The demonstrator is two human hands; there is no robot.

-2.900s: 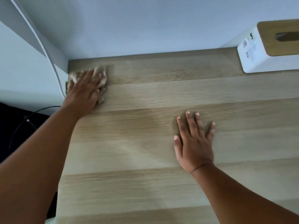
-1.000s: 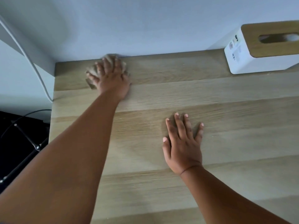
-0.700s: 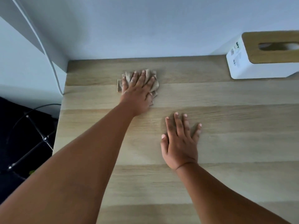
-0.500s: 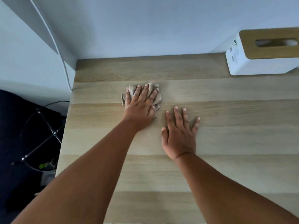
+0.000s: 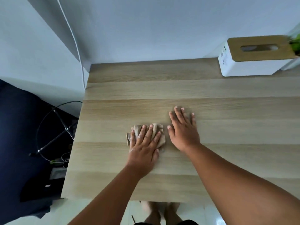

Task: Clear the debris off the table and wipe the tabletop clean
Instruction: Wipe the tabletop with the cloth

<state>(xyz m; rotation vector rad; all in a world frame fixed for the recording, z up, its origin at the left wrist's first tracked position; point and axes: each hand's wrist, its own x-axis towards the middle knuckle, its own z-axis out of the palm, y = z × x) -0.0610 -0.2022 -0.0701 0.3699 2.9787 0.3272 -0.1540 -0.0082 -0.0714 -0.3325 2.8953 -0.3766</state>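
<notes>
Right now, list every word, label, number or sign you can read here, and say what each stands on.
No text can be read.
Tissue box: small dark printed marks and a pale label on its white end face, too small and blurred to read.
Wooden tabletop, cloth under the left hand, wall: no markings visible.

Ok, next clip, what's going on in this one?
A person is wiping a light wooden table. The left hand presses a crumpled beige cloth flat on the tabletop with straight fingers, near the middle of the near half. The right hand rests flat on the bare wood just beside it. A white tissue box with a wooden lid stands at the far right by the wall. No loose debris shows on the tabletop.
</notes>
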